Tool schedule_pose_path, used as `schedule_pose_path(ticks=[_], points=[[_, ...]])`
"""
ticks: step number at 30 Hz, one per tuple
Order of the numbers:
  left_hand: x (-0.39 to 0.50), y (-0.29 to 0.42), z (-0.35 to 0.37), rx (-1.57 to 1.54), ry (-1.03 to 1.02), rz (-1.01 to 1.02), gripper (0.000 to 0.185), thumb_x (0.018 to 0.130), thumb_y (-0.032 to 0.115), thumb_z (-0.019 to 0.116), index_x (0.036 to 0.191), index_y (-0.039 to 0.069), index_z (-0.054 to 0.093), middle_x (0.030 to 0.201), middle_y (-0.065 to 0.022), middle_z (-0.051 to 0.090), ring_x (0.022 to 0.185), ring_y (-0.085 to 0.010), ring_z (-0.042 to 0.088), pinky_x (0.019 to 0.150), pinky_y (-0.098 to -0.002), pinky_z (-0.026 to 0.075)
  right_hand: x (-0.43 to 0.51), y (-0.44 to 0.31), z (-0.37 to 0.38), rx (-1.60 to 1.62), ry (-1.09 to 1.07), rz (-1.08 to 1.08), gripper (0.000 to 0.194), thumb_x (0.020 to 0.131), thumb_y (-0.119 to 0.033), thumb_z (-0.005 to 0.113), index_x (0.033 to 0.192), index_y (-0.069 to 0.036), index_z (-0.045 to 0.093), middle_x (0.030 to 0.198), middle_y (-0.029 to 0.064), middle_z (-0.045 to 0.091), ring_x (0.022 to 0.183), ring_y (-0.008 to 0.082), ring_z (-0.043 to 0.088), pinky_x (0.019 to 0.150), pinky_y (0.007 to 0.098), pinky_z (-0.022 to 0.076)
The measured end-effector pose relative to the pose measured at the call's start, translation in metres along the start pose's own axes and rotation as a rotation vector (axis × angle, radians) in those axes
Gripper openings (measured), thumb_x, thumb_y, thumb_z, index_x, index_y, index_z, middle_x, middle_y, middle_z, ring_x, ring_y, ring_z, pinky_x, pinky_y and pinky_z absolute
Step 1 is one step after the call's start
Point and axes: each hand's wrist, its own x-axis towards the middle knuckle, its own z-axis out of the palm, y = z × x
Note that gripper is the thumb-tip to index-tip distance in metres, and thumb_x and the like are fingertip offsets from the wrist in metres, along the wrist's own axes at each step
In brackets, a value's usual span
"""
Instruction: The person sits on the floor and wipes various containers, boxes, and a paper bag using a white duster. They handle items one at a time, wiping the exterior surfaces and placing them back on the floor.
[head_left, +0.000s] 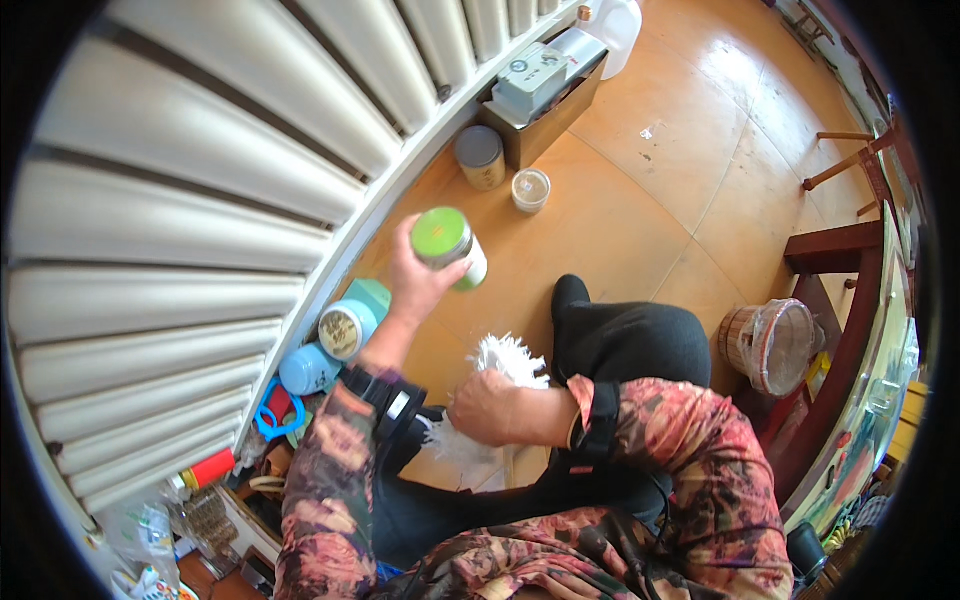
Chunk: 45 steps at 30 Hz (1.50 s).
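My left hand (418, 276) is wrapped around a cylindrical canister (441, 234) with a green lid, raised above the tiled floor beside the radiator. A white, fringed cleaning cloth or duster (516, 358) is bunched in my right hand (480, 409), low between my legs. Strands of it stick out on both sides of the fist. Beyond the held canister, a jar with a dark grey lid (480, 156) and a small round tub (531, 190) stand on the floor. Close to my left forearm are a light-blue round container (347, 330) and a blue jar (309, 369).
A white radiator (172, 217) runs along the left. An open cardboard box (525, 135) holds cartons, with a plastic jug (616, 34) behind it. On the right are a wooden bucket (769, 345) wrapped in plastic and a dark red table frame (836, 247). Assorted items, including a red cylinder (210, 470), crowd the lower left.
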Motion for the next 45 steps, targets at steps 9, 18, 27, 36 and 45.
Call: schedule_pose_path(ticks=[9, 18, 27, 36, 45], points=[[0.158, -0.042, 0.098, 0.361, 0.238, 0.061, 0.079, 0.056, 0.017, 0.084, 0.12, 0.002, 0.04, 0.112, -0.0162, 0.053, 0.106, -0.0302, 0.052, 0.094, -0.0377, 0.041, -0.019, 0.031, -0.016, 0.091, -0.01, 0.25, 0.02, 0.081, -0.017, 0.055, 0.086, -0.006, 0.07, 0.086, 0.0103, 0.066, 0.08, 0.0247, 0.063, 0.06, 0.0386, 0.046], [0.202, -0.072, 0.101, 0.448, 0.344, 0.16, 0.084, 0.054, 0.02, 0.085, 0.124, -0.001, 0.042, 0.118, -0.0208, 0.053, 0.112, -0.0357, 0.05, 0.098, -0.0397, 0.038, -0.024, 0.037, -0.023, 0.189, -0.095, 0.266, 0.022, 0.082, -0.021, 0.053, 0.088, -0.005, 0.067, 0.089, 0.0103, 0.062, 0.082, 0.0249, 0.059, 0.063, 0.0387, 0.0424], [0.189, -0.077, 0.077, 0.317, 0.066, 0.05, 0.092, 0.059, 0.016, 0.084, 0.134, 0.001, 0.033, 0.126, -0.0184, 0.051, 0.117, -0.0279, 0.05, 0.101, -0.0343, 0.037, -0.016, 0.03, -0.016, 0.118, -0.024, 0.224, 0.019, 0.082, -0.018, 0.054, 0.085, -0.005, 0.068, 0.088, 0.0117, 0.064, 0.079, 0.0239, 0.061, 0.06, 0.0371, 0.0424], [0.067, 0.023, 0.0, -0.176, -0.422, -0.292, 0.056, 0.08, 0.006, 0.067, 0.13, 0.0, 0.043, 0.13, -0.0167, 0.048, 0.115, -0.0301, 0.052, 0.093, -0.038, 0.045, 0.006, 0.007, 0.009, -0.206, 0.342, 0.103, 0.016, 0.075, -0.017, 0.058, 0.075, -0.005, 0.069, 0.073, 0.0099, 0.064, 0.068, 0.027, 0.061, 0.063, 0.0427, 0.0466], [-0.149, 0.256, -0.073, -0.869, -0.218, 1.005, 0.043, 0.082, 0.03, 0.068, 0.122, 0.02, 0.055, 0.123, 0.001, 0.051, 0.108, -0.0151, 0.052, 0.079, -0.0395, 0.046, 0.019, -0.001, 0.018, -0.299, 0.465, -0.177, 0.014, 0.074, -0.015, 0.059, 0.076, -0.006, 0.069, 0.075, 0.0089, 0.066, 0.071, 0.0272, 0.064, 0.061, 0.0402, 0.0492]])
